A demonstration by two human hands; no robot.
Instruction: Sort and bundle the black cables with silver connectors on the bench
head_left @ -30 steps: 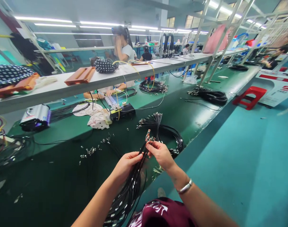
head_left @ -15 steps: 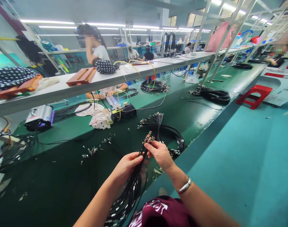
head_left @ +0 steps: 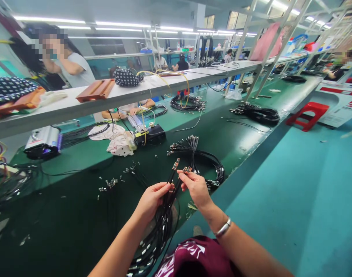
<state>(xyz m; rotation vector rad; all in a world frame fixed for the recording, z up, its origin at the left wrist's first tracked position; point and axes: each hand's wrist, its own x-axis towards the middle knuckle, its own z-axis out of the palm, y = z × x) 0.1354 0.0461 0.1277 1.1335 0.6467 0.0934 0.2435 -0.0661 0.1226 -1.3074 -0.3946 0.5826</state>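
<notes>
A bundle of black cables (head_left: 161, 231) with metal-tipped ends hangs over the bench's near edge in front of my body. My left hand (head_left: 154, 198) is closed on several of these cables, their tips (head_left: 176, 164) standing up above the thumb. Close by on the right, my right hand (head_left: 194, 186) pinches other cable ends (head_left: 187, 169) between thumb and fingers. A small gap separates the two groups of tips. Just beyond my right hand, a coiled cable bundle (head_left: 213, 163) lies on the green bench (head_left: 129, 231).
Loose cable ends (head_left: 109, 184) lie left of my hands. Farther back are a black box (head_left: 151, 134), a crumpled cloth (head_left: 120, 144) and a silver device (head_left: 43, 142). A raised shelf (head_left: 164, 82) crosses behind. Right of the bench stands a red stool (head_left: 308, 115). Co-workers sit beyond the shelf.
The cable tips, together before, are now split into two groups, one at each hand. My left hand has shifted slightly left. Behind the shelf, a co-worker has leaned to the left.
</notes>
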